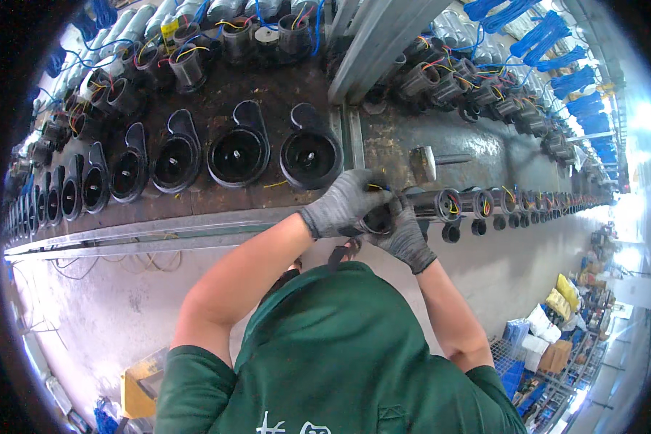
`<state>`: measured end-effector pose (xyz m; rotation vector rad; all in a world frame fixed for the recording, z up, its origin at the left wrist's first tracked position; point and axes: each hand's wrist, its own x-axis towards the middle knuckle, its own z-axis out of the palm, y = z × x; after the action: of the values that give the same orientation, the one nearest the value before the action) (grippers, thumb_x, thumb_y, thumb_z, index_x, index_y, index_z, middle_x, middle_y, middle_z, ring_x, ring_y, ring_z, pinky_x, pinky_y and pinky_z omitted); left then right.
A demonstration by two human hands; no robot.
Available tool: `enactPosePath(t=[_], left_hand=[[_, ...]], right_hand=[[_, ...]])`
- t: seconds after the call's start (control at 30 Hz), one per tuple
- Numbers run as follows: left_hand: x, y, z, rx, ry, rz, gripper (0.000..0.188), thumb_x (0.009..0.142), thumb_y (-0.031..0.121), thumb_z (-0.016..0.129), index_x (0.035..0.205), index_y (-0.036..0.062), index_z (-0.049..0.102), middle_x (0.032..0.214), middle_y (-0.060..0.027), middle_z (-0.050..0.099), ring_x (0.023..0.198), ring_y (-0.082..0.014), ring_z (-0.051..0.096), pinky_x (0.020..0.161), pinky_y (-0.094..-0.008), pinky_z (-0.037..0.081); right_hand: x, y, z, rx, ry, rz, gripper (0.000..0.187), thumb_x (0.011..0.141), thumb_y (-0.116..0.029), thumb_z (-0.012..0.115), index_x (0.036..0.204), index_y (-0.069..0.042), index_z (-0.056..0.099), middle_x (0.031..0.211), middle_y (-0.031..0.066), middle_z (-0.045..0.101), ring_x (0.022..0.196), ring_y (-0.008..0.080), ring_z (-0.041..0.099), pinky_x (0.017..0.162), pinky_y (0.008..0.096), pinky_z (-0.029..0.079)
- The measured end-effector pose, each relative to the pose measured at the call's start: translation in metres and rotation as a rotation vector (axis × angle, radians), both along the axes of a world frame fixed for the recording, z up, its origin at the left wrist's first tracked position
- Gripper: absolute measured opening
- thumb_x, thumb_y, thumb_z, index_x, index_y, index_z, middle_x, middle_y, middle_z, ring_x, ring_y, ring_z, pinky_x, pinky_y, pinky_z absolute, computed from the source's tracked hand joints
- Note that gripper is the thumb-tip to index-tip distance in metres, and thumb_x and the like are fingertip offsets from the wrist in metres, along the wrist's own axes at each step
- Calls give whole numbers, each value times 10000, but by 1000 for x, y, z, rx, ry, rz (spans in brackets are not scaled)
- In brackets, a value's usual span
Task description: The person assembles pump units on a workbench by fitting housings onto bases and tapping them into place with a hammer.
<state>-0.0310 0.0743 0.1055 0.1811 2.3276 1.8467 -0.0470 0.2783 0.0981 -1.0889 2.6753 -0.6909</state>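
Left grip [342, 202], right grip [405, 236] on 1 black housing [378, 220], rounded, dark inside

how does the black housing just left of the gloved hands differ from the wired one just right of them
Inside, the left housing shows a metal stud at its centre, while the right housing shows coloured wires. The left housing sits in from the front edge of the bench; the right housing is at that edge. The left housing's opening looks wider than the right housing's in this view. Both are black with a round opening.
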Motion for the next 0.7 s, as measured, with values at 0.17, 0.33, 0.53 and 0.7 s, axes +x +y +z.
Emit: enactPosePath(t=[0.17,0.33,0.53,0.7], left_hand=[[56,-23,25,687,-64,244,413,952,211,682,1275,-33,604,1143,-95,689,986,-171,650,903,-346,538],[90,-24,-77,200,-339,21,633,817,145,755,1401,76,521,1303,-181,591,1208,-285,585,1027,-387,483],[47,25,-159,-148,198,129,1072,667,335,885,1540,109,306,1482,-267,401,1382,-449,395,1146,-511,351],[26,33,-183,133,167,57,1107,581,384,920,1504,125,367,1417,-253,481,1341,-472,446,1126,-536,373]], right_hand=[[-11,33,-58,-35,-281,4,1049,578,-415,935,1398,-19,416,1259,206,575,1148,396,564,1048,479,435],[-4,-10,-2,152,10,42,1094,553,-467,941,1398,-9,418,1210,214,594,1119,400,587,996,500,471],[-12,-14,-20,112,49,36,1047,589,-278,943,1458,-42,408,1273,201,567,1140,380,593,966,475,507],[-9,-16,-18,20,-218,-79,961,605,-219,902,1442,-49,463,1315,200,568,1164,362,597,1021,448,485]])
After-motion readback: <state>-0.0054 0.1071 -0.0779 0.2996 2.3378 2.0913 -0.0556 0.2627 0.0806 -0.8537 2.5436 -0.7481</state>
